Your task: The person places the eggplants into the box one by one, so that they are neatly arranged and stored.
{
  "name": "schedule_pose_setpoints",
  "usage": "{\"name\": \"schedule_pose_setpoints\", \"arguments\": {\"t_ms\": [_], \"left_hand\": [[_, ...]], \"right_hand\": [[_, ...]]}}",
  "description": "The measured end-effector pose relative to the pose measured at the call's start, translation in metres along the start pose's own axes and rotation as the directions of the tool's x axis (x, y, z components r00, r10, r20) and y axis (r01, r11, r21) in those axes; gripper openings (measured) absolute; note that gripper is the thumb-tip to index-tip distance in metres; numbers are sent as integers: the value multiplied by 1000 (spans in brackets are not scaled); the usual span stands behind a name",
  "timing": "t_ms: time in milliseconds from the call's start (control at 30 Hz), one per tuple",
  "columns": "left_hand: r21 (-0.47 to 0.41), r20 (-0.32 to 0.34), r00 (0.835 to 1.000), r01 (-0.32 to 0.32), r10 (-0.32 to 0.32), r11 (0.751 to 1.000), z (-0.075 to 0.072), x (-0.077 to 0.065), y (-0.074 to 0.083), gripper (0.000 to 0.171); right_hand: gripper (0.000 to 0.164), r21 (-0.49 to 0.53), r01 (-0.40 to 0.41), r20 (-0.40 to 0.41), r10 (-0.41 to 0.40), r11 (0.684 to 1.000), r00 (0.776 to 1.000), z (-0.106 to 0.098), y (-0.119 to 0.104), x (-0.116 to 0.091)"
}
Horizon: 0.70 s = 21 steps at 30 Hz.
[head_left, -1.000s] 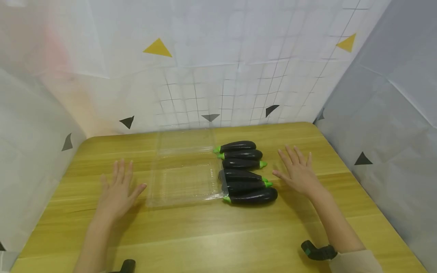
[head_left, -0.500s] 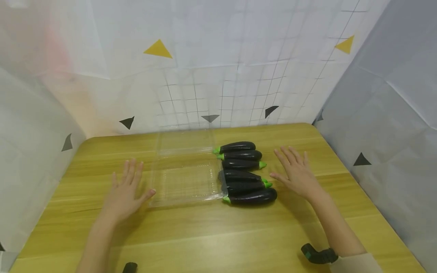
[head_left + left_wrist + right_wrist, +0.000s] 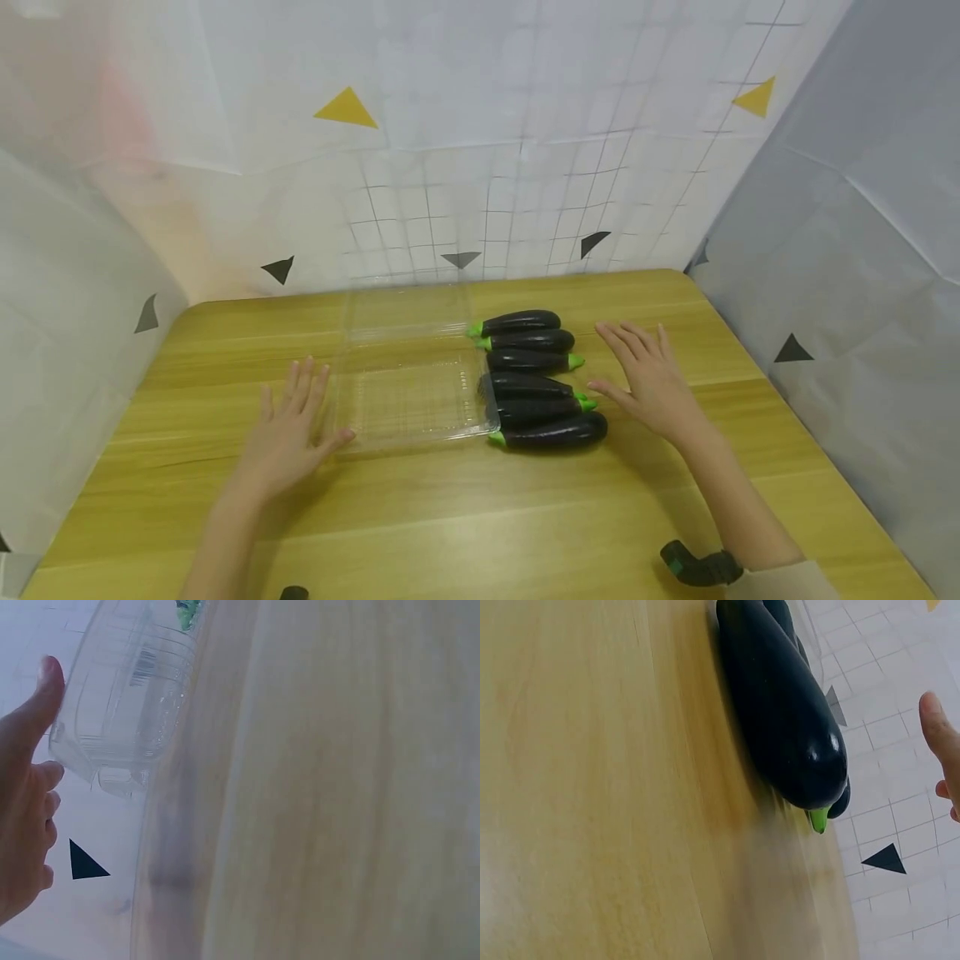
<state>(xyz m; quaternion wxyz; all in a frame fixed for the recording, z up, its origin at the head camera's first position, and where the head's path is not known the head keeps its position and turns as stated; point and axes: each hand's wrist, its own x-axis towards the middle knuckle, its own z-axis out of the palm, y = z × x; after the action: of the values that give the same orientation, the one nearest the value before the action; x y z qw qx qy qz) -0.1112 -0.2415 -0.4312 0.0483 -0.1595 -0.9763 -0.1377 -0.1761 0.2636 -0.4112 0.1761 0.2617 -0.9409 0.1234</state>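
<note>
A clear plastic clamshell box [image 3: 408,400] lies on the table with its lid [image 3: 405,308] laid back toward the wall. To its right is a column of several dark eggplants [image 3: 551,432] with green stems, some partly seen through the box's right wall. My left hand [image 3: 281,442], fingers spread, is by the box's left side, thumb near its front left corner; whether it touches, I cannot tell. In the left wrist view the thumb [image 3: 49,686] points up beside the box. My right hand [image 3: 648,383] is spread out to the right of the eggplants, apart from them, holding nothing.
The wooden table [image 3: 465,533] has a white gridded wall [image 3: 525,183] close behind it. Grey-white side panels [image 3: 870,275] stand left and right. A black wrist mount [image 3: 701,565] shows at my right forearm.
My left hand has moved right, closer to the box. My right hand has shifted slightly left toward the eggplants. The box and eggplants have stayed in place.
</note>
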Motion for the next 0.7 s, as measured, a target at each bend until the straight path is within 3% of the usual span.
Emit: {"name": "schedule_pose_setpoints", "arguments": {"t_ms": [700], "left_hand": [[-52, -9, 1000, -3, 2, 999, 5, -4, 8, 93]], "right_hand": [[82, 80, 85, -132, -74, 993, 989, -11, -20, 0]]}}
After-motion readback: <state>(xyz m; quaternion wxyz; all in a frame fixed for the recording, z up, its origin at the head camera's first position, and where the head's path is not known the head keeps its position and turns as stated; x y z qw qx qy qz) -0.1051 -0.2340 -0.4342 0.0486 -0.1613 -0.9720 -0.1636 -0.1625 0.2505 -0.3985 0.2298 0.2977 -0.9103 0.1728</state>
